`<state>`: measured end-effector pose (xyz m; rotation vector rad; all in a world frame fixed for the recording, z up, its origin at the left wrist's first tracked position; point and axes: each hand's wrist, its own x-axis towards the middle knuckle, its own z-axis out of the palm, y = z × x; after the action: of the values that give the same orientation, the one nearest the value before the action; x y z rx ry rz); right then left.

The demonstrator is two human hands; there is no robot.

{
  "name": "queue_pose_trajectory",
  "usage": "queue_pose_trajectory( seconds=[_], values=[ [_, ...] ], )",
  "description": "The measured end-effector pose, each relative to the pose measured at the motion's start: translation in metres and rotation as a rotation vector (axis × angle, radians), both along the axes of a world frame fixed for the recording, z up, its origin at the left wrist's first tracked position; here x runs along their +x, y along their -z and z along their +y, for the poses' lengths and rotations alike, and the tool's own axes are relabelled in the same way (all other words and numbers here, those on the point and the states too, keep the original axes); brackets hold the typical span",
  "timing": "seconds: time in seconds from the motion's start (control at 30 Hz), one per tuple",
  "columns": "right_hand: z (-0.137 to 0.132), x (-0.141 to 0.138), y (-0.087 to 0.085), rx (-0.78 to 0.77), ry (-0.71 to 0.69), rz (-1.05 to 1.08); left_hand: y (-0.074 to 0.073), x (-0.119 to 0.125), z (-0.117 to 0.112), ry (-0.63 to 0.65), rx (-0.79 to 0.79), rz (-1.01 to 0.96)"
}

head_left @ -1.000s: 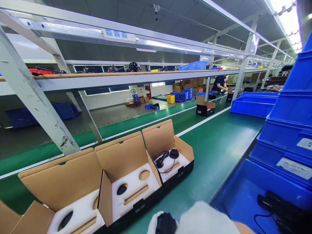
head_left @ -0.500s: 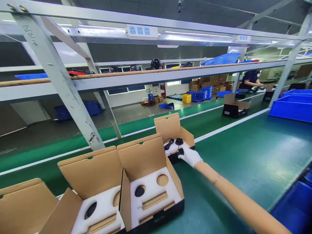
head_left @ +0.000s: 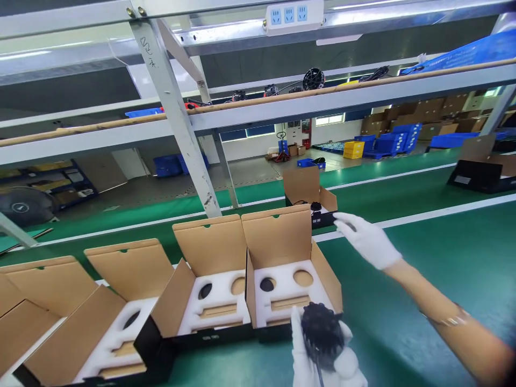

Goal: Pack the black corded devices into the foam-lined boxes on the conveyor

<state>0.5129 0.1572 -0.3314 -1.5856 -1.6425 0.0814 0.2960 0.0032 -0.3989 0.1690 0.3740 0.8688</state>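
My left hand (head_left: pixel 310 371), in a white glove, grips a black round ribbed device (head_left: pixel 322 329) with a thin cable hanging from it, low in front of the nearest open carton. My right hand (head_left: pixel 365 239), also white-gloved, has its fingers stretched out with nothing seen in them. Its fingertips are close to the front corner of a small open carton (head_left: pixel 304 185) farther back; whether they touch cannot be made out. That carton holds black parts and a cable on white foam. The nearest open carton (head_left: pixel 278 236) has a foam insert (head_left: pixel 282 285) with round and long cutouts, a dark disc in one.
More open cartons (head_left: pixel 209 242) with foam inserts stand in a row to the left on the green bench (head_left: pixel 226 360). Another black carton (head_left: pixel 475 174) is at the far right. A metal post (head_left: pixel 177 118) and a shelf rail (head_left: pixel 322 102) rise behind the row.
My view has swung left. My right hand has drawn back from inside the small carton and opened, and that carton is farther off. My left hand has come into view with the black device.
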Motion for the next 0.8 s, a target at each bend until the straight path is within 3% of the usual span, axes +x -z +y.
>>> queue_pose_trajectory(
  seconds=[0.13, 0.23, 0.33, 0.43, 0.6, 0.7, 0.8],
  values=[
    [-0.114, -0.005, -0.01, 0.086, -0.161, -0.029, -0.006, 0.018, -0.015, 0.015, 0.041, -0.076],
    [-0.176, -0.014, 0.008, 0.06, -0.226, -0.029, -0.009, 0.023, -0.029, 0.112, 0.09, -0.08],
    [-0.217, -0.017, 0.03, 0.001, -0.253, -0.001, -0.01, 0.023, -0.041, 0.046, 0.072, -0.084],
    [-0.241, -0.02, 0.039, -0.12, -0.247, 0.072, -0.009, 0.023, -0.05, -0.098, 0.16, 0.025],
    [-0.257, -0.033, 0.043, -0.272, -0.309, 0.322, -0.009, 0.017, -0.064, -0.431, 0.599, 0.553],
    [-0.259, -0.044, 0.05, -0.292, -0.268, 0.45, -0.01, 0.007, -0.072, -0.451, 0.6, 0.69],
    [-0.259, -0.052, 0.044, -0.261, -0.293, 0.508, -0.01, 0.001, -0.081, -0.456, 0.617, 0.729]
  ],
)
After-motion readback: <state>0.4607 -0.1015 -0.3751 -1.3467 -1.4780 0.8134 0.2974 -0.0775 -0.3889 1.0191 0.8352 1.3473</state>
